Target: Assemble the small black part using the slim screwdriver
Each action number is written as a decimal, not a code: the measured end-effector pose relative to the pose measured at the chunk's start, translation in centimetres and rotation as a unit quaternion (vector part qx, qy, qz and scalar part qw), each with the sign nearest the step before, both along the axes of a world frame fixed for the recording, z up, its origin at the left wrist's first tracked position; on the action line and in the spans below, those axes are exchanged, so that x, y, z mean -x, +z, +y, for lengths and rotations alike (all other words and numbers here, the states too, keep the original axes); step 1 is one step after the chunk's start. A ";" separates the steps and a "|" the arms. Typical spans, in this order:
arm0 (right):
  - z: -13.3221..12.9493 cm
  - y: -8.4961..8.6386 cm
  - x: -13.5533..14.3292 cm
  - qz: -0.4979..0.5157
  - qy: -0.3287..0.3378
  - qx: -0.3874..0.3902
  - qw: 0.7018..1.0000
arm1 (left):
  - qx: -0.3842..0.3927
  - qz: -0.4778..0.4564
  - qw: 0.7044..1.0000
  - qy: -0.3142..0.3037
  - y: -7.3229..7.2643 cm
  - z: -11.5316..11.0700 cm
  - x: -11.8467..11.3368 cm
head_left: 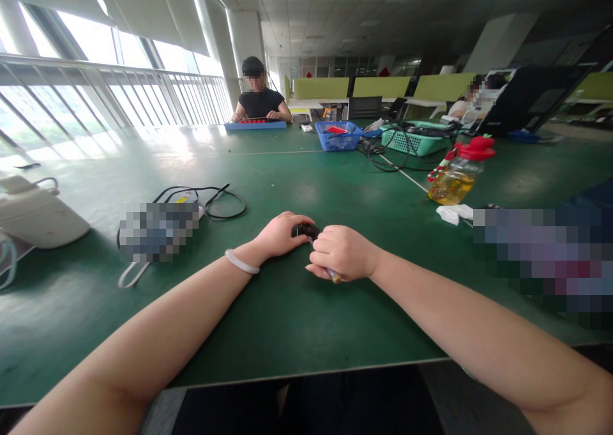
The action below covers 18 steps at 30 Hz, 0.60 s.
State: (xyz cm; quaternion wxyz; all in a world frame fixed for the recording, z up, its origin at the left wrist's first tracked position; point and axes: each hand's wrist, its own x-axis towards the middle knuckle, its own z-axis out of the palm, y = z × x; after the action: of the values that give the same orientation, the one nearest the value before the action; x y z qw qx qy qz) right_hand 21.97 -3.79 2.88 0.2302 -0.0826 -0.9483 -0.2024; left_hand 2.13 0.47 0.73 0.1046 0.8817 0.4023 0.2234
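Note:
Near the front middle of the green table (297, 320), my left hand (282, 234) rests with thumb and fingers around a small black object (307, 230). A pale bracelet (242, 262) circles my left wrist. My right hand (342, 253) is closed on a slim tool, whose rounded yellowish end (335, 277) sticks out below the fingers. The tool's other end points toward the black object, mostly hidden by my right fingers. Both hands are close together, and details of the black object are too small to tell.
Left lie a blurred-out device (160, 230) with a black cable (227, 216) and a white appliance (38, 214). On the right are a red-lidded bottle (453, 179) and tissue (450, 214). Farther back are blue (339, 140) and green baskets (414, 142); a person (261, 99) sits opposite.

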 end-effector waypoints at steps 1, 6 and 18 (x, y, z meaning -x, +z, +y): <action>0.0 0.0 0.0 0.000 -0.001 -0.002 1.000 | 0.001 0.001 1.000 0.002 0.0 0.0 0.0; 0.1 0.1 -0.3 0.002 -0.010 -0.009 1.000 | -0.005 -0.001 1.000 -0.004 0.0 -0.1 0.0; 0.9 -0.9 -0.5 0.136 -0.066 0.075 0.986 | -0.006 -0.002 1.000 0.010 -0.2 0.2 0.0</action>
State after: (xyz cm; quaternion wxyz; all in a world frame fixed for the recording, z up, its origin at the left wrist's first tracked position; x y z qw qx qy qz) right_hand 22.47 -2.90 1.93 0.3364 -0.1891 -0.9130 -0.1320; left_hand 2.13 0.66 0.54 0.0978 0.8776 0.4096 0.2291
